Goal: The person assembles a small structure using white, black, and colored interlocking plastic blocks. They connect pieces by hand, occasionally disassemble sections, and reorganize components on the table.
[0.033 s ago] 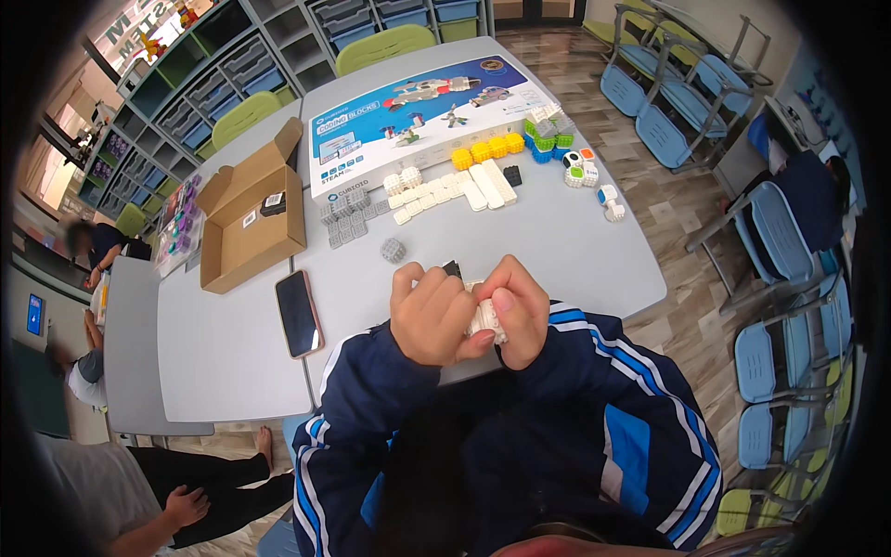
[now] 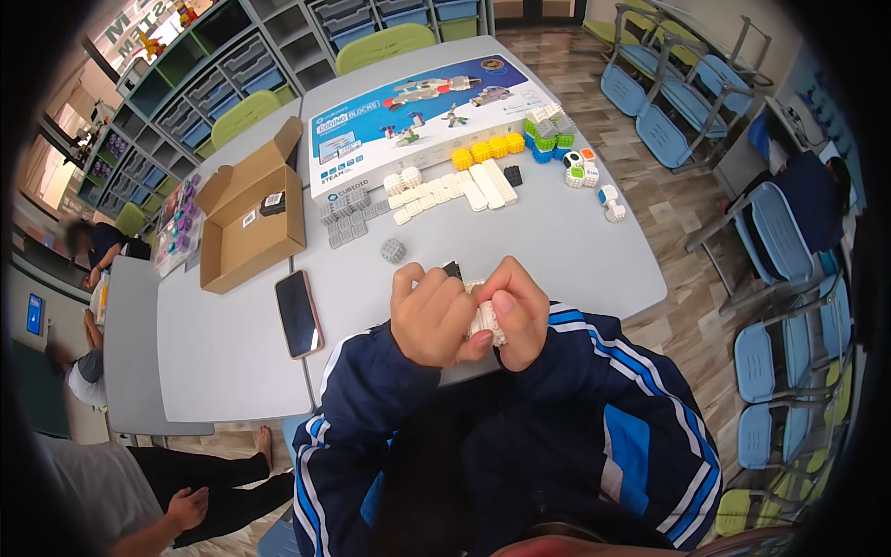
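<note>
Though cluttered, table [image 2: 575,251] near shelves [image 2: 295,48]

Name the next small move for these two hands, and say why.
Probably ease the left hand back slightly while the right hand holds the white block: both hands close around it and cover much of it, so its full shape cannot be checked from above.

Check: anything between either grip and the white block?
Nothing visible: the left grip and right grip both have fingers on the white block. A black piece shows just beyond the left knuckles; whether it joins the block is hidden. The grey ball sits apart on the table.
</note>
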A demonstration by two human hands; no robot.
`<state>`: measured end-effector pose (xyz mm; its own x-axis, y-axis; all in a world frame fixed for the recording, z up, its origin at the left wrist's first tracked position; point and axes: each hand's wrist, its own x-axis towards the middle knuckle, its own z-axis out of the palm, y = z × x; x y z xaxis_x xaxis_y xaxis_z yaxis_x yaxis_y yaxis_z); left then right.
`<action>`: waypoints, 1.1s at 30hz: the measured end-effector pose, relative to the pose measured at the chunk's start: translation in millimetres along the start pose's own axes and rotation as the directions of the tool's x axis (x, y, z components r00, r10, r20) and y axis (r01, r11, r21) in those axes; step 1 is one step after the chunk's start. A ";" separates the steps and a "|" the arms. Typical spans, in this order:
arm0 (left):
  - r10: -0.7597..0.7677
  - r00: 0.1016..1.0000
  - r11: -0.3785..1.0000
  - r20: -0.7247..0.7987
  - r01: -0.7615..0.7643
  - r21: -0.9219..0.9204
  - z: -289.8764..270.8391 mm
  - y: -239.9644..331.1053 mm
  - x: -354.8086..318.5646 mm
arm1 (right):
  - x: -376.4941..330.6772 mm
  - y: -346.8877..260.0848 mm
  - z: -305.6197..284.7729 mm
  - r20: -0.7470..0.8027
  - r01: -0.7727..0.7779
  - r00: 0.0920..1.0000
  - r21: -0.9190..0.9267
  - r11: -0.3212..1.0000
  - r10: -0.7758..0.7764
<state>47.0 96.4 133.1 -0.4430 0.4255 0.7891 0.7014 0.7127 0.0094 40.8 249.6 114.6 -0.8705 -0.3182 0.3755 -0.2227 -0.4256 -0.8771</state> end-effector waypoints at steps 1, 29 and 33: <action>0.003 1.000 1.000 -0.018 -0.004 -0.019 0.5 -1.6 1.3 | 1.7 2.7 1.0 0.000 0.007 1.000 0.014 1.000 -0.007; -0.775 0.591 0.530 0.226 0.801 -0.277 66.4 -165.4 -88.7 | 135.1 172.6 -79.5 0.208 0.094 0.978 -0.523 0.847 0.021; -0.628 0.685 0.756 0.369 0.649 0.080 89.9 -162.9 -99.5 | 126.6 181.4 -79.3 0.252 0.047 0.958 -0.609 0.792 0.136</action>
<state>-73.4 -11.9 -2.2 -0.9501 0.0502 0.3080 0.1979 0.8600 0.4703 -144.6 199.2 -20.7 -0.7538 -0.5762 0.3158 -0.4848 0.1633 -0.8592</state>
